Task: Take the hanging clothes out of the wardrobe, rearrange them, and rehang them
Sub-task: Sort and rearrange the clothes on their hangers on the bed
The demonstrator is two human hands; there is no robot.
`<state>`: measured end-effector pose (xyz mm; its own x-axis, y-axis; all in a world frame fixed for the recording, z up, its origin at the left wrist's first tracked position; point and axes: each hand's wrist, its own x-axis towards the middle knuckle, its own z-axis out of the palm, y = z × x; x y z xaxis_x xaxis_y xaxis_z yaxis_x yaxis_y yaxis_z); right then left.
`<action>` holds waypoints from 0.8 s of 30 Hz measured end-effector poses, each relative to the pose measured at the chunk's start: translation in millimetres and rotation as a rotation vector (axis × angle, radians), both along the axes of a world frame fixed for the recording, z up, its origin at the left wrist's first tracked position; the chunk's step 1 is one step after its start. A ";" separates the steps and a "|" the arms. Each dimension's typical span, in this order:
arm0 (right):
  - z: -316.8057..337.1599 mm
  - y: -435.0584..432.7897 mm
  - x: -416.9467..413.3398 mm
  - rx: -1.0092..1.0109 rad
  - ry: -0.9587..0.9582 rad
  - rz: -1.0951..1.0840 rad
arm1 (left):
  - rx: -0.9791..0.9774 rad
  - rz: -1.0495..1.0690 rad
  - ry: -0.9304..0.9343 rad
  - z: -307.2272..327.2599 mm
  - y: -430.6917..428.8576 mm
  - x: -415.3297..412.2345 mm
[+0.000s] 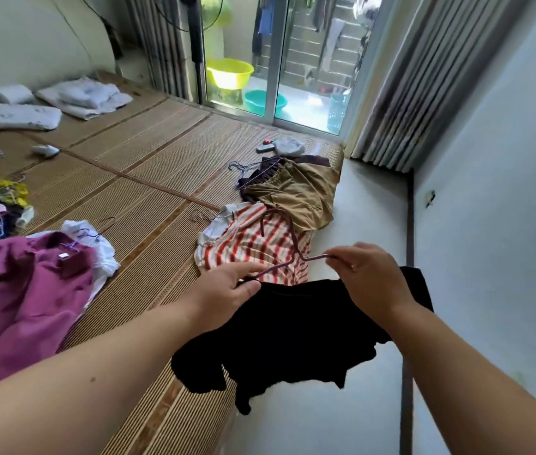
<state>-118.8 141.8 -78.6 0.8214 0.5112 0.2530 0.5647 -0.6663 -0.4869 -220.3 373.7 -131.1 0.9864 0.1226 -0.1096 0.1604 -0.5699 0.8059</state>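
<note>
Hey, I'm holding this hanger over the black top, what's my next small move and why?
Probably ease the hanger down into the neck of the black top. Your left hand grips one end at the collar, your right hand pinches the other end, and most of the wire shows bare above the fabric.

- Woven reed mat (148, 165): covers the bed, under and left of the left grip (227, 290).
- Pillows (14, 116), folded bedding (86, 96): on the mat, far ahead-left.
- Remote control (266, 146): on the mat, well ahead of both grips.
- Sliding glass door (276, 60): far ahead.
- Yellow basin (229, 73), teal basin (256, 100): beyond the door.
- Pedestal fan (196, 44): left of the door.
- Striped curtain (401, 93): ahead-right of the right grip (371, 280).
- Wall socket (430, 198): right.
</note>
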 end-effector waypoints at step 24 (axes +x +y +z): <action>-69.5 118.5 279.1 -0.544 -0.066 0.127 | -0.370 0.344 0.207 -61.0 75.5 187.9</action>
<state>160.2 260.3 -148.1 0.7361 0.6764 -0.0255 0.6747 -0.7362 -0.0530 -32.4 449.2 -192.1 0.8493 0.3511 -0.3942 0.4642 -0.1411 0.8744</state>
